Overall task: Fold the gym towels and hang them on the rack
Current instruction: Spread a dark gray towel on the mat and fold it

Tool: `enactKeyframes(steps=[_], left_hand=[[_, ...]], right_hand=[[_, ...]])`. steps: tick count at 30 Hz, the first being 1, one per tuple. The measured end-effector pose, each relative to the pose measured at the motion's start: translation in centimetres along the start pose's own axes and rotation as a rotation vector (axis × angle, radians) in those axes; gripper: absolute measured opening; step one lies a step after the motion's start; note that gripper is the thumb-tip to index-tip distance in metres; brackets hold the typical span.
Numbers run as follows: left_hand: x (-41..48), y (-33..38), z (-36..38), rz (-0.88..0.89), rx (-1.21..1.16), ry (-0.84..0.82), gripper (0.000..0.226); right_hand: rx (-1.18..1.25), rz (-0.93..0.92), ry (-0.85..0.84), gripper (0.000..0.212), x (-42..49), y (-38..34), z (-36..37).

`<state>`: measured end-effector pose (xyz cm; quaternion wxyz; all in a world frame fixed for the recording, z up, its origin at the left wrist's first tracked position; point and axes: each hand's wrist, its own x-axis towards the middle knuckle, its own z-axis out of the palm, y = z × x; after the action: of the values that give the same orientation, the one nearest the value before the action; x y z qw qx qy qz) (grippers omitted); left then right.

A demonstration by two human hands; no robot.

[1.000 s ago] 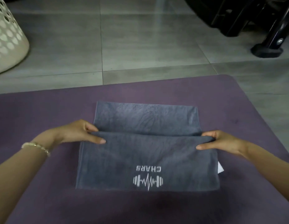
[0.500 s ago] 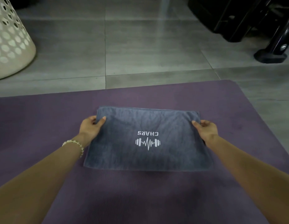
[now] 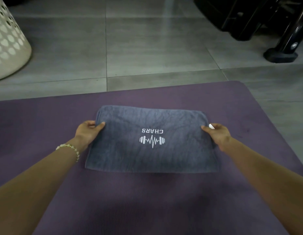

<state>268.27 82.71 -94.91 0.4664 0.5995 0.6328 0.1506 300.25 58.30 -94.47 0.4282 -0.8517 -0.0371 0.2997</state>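
While the folded grey towel (image 3: 152,156) lies flat on the purple mat (image 3: 147,200), toward the mat's far edge, the left hand (image 3: 87,133) pinches its left side, thumb on top, and the right hand (image 3: 216,134) pinches its right side likewise. Beyond the mat stand a white basket (image 3: 8,44), far left, and a black stand (image 3: 280,55), far right.

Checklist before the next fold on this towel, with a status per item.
1. Grip of left hand on towel left edge: ok.
2. Grip of right hand on right edge: ok.
3. Towel flat on mat, logo up: ok.
4. White tag tucked in: not ok, it sticks out by the right hand.
5. Layer edges aligned: cannot tell.
6. Path to rack: cannot tell; black frame at top right may be it.
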Motion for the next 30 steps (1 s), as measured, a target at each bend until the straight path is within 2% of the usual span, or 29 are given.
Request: enactKeyframes(steps=[2, 4, 7, 11, 14, 19, 21, 23, 24, 26, 28, 30], left_hand=[[-0.5, -1.4, -0.6, 0.011, 0.072, -0.003, 0.047], [-1.7, -3.2, -1.2, 0.058, 0.144, -0.001, 0.03], [-3.6, -5.2, -1.6, 0.153, 0.241, -0.016, 0.035], [-4.2, -5.2, -1.3, 0.28, 0.127, 0.091, 0.024], [-4.5, -5.0, -1.4, 0.294, 0.07, 0.124, 0.018], [-5.5, -6.5, -1.5, 0.292, 0.143, 0.116, 0.019], [-5.9, -7.4, -1.5, 0.258, 0.168, 0.129, 0.019], [-6.0, -7.7, -1.5, 0.2, 0.18, 0.129, 0.029], [-6.0, -7.6, -1.6, 0.173, 0.208, 0.122, 0.037], [-6.0, -7.3, -1.9, 0.153, 0.277, 0.103, 0.047], [-5.8, -6.7, -2.2, 0.145, 0.34, 0.06, 0.049], [-5.7, -6.1, -2.5, 0.131, 0.423, 0.003, 0.047]], right_hand=[[-0.002, 0.048, -0.087, 0.021, -0.9, 1.0, -0.9], [-0.035, 0.115, -0.17, 0.028, -2.0, 2.5, -1.8], [-0.112, 0.142, -0.237, 0.032, -3.9, 4.3, -2.3], [-0.117, -0.046, -0.035, 0.034, -5.5, 4.9, -1.4], [-0.033, -0.184, 0.065, 0.04, -6.0, 5.5, -1.2], [-0.144, -0.214, 0.076, 0.044, -6.8, 7.1, -1.6], [-0.195, -0.219, 0.087, 0.037, -7.2, 7.6, -1.3], [-0.229, -0.225, 0.146, 0.024, -7.5, 7.4, -0.7], [-0.269, -0.268, 0.197, 0.028, -7.8, 7.1, -0.4], [-0.418, -0.5, 0.234, 0.044, -8.4, 6.3, 0.7], [-0.606, -0.675, 0.09, 0.06, -9.2, 5.6, 2.4], [-0.79, -0.712, -0.1, 0.08, -9.6, 5.4, 4.4]])
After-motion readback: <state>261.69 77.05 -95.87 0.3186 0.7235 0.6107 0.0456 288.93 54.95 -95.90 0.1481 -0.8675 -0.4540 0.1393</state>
